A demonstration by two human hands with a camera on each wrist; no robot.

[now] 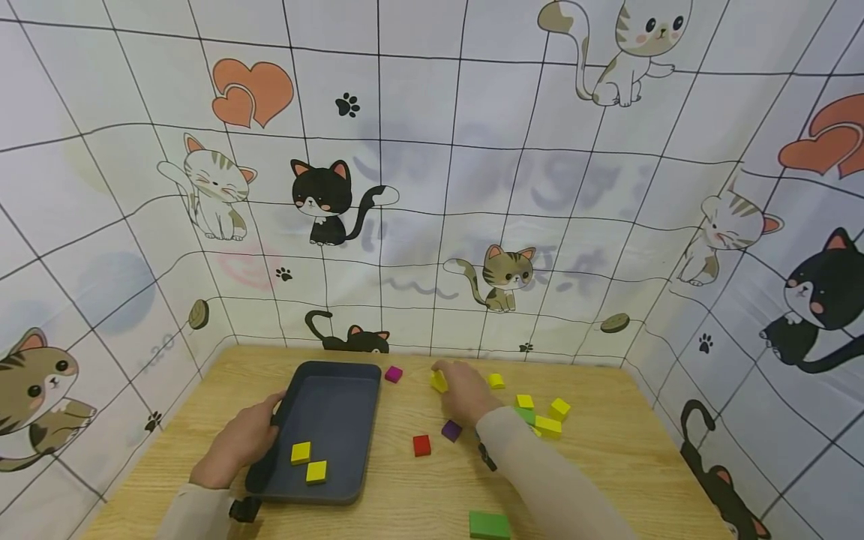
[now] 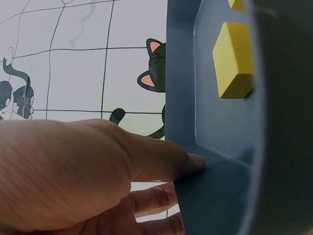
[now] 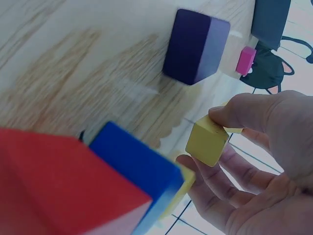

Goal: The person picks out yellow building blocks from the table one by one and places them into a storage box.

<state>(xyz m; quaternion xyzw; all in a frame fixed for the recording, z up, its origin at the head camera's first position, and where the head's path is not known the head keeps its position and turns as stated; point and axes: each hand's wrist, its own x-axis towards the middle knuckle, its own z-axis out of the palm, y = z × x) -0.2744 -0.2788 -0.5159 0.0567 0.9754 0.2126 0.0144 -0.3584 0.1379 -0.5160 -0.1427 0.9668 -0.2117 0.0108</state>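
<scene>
My left hand [image 1: 236, 444] grips the left rim of a dark grey tray [image 1: 340, 412]. In the left wrist view its thumb lies over the rim, with the other fingers outside. Two yellow blocks [image 1: 301, 453] lie in the tray, towards its near end. Beyond the middle of the table, my right hand [image 1: 466, 394] pinches a yellow block [image 3: 208, 142] between thumb and fingers. Near that hand are a purple block [image 1: 451, 430] and a red block [image 1: 421, 445]. A blue block [image 3: 137, 161] shows only in the right wrist view.
Right of my right wrist, several yellow blocks [image 1: 547, 427] lie around a partly covered green block [image 1: 525, 415]. A magenta block [image 1: 394, 374] sits just beyond the tray's right side. At the front edge lies a green block [image 1: 489, 524]. Cat-print curtains [image 1: 418, 187] enclose the table.
</scene>
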